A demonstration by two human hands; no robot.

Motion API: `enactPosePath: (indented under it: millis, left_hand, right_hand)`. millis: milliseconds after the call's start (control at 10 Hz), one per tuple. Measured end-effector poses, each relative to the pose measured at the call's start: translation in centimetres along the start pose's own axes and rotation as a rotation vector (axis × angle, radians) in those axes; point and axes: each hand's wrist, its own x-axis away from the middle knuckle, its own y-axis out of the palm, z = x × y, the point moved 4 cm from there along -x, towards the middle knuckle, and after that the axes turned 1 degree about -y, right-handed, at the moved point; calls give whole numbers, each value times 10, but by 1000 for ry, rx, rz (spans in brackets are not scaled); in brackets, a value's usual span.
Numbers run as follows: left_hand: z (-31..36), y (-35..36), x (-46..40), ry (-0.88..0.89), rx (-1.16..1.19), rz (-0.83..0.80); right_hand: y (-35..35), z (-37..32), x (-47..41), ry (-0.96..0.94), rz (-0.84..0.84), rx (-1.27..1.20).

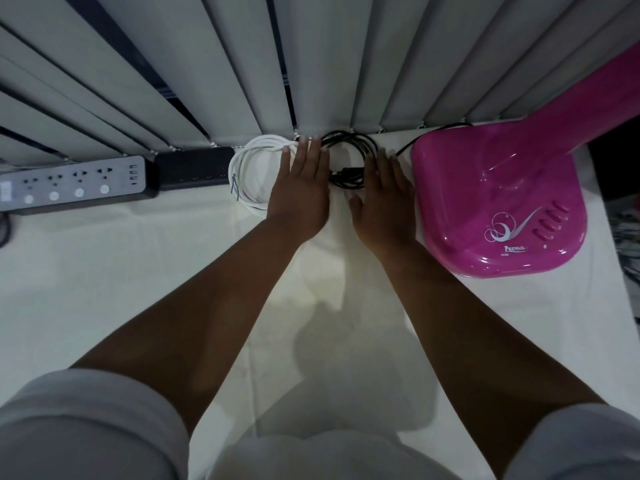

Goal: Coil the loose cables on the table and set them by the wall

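I see a cream desk (104, 289), slatted blinds (173, 81) behind | white coil (247, 164) and black coil (349, 157) at far edge | left hand (301, 188), right hand (384, 202) flat, fingers spread, gripping nothing (pink base (498, 199) right).

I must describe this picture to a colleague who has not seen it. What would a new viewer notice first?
First, the bright pink fan base at the right. Then the two flat hands at the far edge: the left hand between the white cable coil and black cable coil, the right hand beside the black one.
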Motion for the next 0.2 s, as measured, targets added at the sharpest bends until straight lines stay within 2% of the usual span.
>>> enactPosePath:
  millis: [200]
  left_hand:
    - [3, -12, 27, -61, 59, 5]
  right_hand:
    - [-10, -7, 18, -31, 0, -77]
